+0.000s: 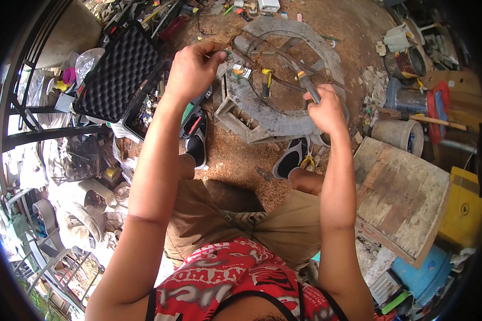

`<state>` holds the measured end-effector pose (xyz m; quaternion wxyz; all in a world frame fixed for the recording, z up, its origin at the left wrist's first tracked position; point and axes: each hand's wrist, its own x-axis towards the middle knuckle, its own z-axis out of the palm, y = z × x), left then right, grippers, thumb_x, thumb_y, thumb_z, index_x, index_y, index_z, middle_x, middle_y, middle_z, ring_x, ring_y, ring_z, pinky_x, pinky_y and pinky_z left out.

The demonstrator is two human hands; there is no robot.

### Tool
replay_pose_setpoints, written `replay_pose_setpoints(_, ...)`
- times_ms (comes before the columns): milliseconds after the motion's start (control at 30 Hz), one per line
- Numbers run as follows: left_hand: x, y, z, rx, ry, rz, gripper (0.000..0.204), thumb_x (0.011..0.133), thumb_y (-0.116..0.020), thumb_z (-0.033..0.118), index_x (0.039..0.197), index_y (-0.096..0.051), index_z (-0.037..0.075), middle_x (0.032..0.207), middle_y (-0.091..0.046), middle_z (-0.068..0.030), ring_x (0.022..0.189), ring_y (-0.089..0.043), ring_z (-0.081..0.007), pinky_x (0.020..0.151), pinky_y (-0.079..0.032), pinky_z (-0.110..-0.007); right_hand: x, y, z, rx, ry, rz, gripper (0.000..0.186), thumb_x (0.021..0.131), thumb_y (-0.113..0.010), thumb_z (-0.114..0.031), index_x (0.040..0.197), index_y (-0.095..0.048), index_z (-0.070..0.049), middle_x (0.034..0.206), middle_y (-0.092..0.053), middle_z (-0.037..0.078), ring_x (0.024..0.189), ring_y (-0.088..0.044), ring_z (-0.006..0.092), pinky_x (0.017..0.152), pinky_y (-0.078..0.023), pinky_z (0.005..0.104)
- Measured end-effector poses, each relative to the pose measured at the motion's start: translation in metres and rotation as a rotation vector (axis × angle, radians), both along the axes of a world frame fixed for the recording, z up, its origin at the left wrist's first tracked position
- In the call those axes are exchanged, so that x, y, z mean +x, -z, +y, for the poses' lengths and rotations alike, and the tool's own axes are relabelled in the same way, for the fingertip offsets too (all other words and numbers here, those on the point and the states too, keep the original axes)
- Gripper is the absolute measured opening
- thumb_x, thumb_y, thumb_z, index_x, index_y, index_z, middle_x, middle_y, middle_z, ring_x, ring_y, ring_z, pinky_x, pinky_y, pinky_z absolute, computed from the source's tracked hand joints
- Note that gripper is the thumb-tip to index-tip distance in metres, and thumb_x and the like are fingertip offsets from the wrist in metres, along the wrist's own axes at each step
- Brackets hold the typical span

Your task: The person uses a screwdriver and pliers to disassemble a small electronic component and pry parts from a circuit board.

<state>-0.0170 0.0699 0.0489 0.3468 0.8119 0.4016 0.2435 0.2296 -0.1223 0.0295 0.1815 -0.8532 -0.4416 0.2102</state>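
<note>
Seated low over sawdust-strewn ground (235, 160), working above a grey ring-shaped concrete mould (284, 115) that lies flat just beyond the two dark slip-on shoes (198, 144). Left hand (194, 69) raised and clenched, pinching the end of a thin dark wire (262, 51) between thumb and fingertips; right hand (326, 109) closed round the handles of grey metal pliers (305, 80), jaws pointing up toward the same wire. Wire looping loosely across the open middle of the ring, bent and springy-looking, possibly several strands, though too fine to count here. Work apparently in mid-course: wire drawn out and gripped at both ends, no finished tie or neat coil visible yet, so bending or cutting seemingly left to do. Open black foam-lined tool case (118, 72) off to the left, weathered wooden board (401, 198) to the right.
</note>
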Motion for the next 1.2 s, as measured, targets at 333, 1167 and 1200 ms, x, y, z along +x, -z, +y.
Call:
replay_pose_setpoints(333,0.017,0.000,-0.005,-0.949,-0.076,-0.729,0.029,0.099,-0.058,0.014,0.122,-0.057,-0.003,0.103,-0.068,-0.0085,0.093,-0.070,-0.0183,0.085,-0.058,-0.029,-0.067,0.035,0.002,0.113,-0.396,-0.060,0.025,0.074,-0.075,-0.014,0.094,-0.072,0.001,0.118,-0.061,0.017,0.105,-0.060,0.0344,0.096,-0.047,0.0397)
replay_pose_setpoints(1167,0.057,0.030,-0.075,-0.664,0.242,-0.281,0.030,0.097,-0.061,0.016,0.121,-0.064,-0.001,0.105,-0.071,-0.0117,0.102,-0.066,-0.0154,0.087,-0.054,-0.029,-0.002,-0.004,-0.017,0.562,0.230,0.800,0.022,0.091,-0.068,-0.011,0.113,-0.066,-0.007,0.087,-0.065,0.001,0.071,-0.059,0.0072,0.063,-0.050,0.0222)
replay_pose_setpoints(1200,0.051,0.027,-0.058,-0.436,0.243,-0.145,0.030,0.096,-0.062,0.016,0.121,-0.064,0.000,0.107,-0.071,-0.0121,0.101,-0.067,-0.0162,0.087,-0.054,-0.030,0.018,-0.007,-0.028,0.640,0.294,0.797,0.023,0.090,-0.068,-0.011,0.113,-0.066,-0.007,0.088,-0.066,0.001,0.072,-0.059,0.0073,0.064,-0.050,0.0223)
